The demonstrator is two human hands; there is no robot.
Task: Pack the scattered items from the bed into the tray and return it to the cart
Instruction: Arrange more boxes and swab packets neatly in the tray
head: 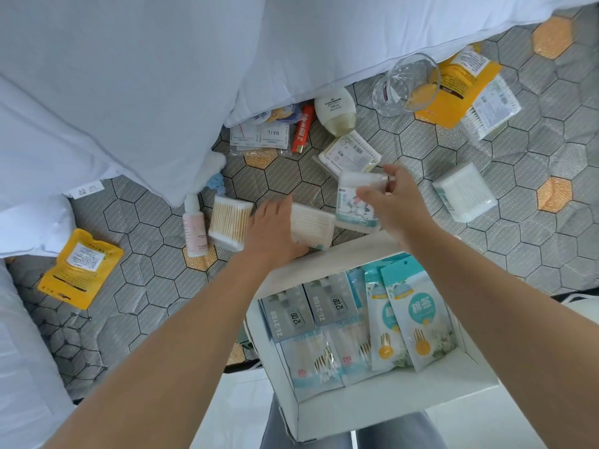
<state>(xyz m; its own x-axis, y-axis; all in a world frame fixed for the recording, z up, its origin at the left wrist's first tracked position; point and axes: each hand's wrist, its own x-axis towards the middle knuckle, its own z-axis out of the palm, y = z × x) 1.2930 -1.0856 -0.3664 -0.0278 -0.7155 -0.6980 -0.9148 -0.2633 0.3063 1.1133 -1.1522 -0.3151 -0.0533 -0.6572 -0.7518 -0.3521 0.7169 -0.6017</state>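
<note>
Grey hexagon-quilted bed (pixel 405 140) carries the scatter. Left hand (pixel 275 226) grips a swab box (pixel 312 225); right hand (pixel 393 202) grips a cotton-ball bag (pixel 355 202). Both mid-pickup; next, lower them into the tray (pixel 327 260) just below.

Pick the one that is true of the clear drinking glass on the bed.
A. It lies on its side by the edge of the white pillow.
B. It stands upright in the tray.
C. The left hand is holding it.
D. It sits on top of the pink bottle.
A: the glass lies tipped over on the bed beside the pillow, its mouth towards the yellow packet, far from both hands.
</note>
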